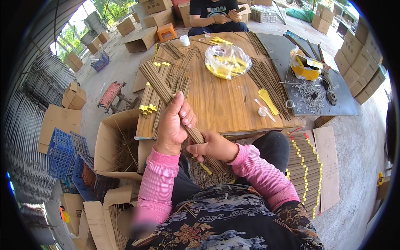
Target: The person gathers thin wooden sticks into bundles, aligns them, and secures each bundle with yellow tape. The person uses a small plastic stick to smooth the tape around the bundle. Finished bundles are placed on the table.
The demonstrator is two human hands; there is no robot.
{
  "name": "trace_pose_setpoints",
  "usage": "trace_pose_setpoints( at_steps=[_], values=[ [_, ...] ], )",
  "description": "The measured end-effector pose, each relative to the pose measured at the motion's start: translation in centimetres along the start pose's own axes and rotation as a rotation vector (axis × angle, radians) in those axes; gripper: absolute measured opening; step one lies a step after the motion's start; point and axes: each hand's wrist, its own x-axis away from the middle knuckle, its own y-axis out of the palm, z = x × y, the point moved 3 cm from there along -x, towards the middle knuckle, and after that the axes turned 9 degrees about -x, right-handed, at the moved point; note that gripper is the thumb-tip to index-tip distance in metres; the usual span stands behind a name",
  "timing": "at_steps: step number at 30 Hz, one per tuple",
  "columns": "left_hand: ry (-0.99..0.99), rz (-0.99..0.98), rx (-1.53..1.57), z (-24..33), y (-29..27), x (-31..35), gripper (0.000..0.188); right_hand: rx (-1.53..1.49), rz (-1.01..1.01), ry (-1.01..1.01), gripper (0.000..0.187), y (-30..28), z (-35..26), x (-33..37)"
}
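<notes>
A thick bundle of thin brown incense sticks (pixel 155 78) slants across in front of me, its far end up to the left above the table. My left hand (pixel 177 125) is wrapped round its middle, thumb along the top. Lower down, my right hand (pixel 213 146) grips the same bundle near its bottom end. Just beyond, on the wooden table (pixel 221 106), lie rolled bundles with yellow bands (pixel 151 98) and loose sticks (pixel 177 83). Yellow paper strips (pixel 268 101) and a small white pot (pixel 262 111) with a flat stick across it sit near the right edge.
A plastic bag of yellow papers (pixel 228 62) lies mid-table. Right stands a dark board (pixel 346 106) with a yellow box (pixel 306 71) and metal bits. Banded bundles (pixel 304 171) lie on floor cardboard; an open carton (pixel 110 146) stands left. A co-worker (pixel 214 18) sits opposite.
</notes>
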Motion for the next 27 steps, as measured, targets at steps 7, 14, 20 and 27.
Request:
trace_pose_setpoints(
  at_steps=[7, 14, 20, 27],
  values=[
    [0.020, 0.275, -0.118, -0.1, -1.1, 0.2, 0.034, 0.439, 0.252, -0.271, 0.022, 0.1, 0.7, -0.6],
    [-0.040, 0.054, 0.119, -0.5, -1.1, 0.5, 0.025, -0.393, -0.103, 0.199, 0.021, 0.9, 0.9, -0.2],
    [-0.061, 0.089, 0.153, -0.8, -2.5, 0.5, 0.029, -0.463, -0.150, 0.300, 0.019, 1.2, 1.3, -0.7],
    [-0.060, 0.184, 0.154, -0.7, -3.9, 0.2, 0.030, -0.324, -0.096, 0.270, 0.019, 1.0, 1.5, -2.0]
  ],
)
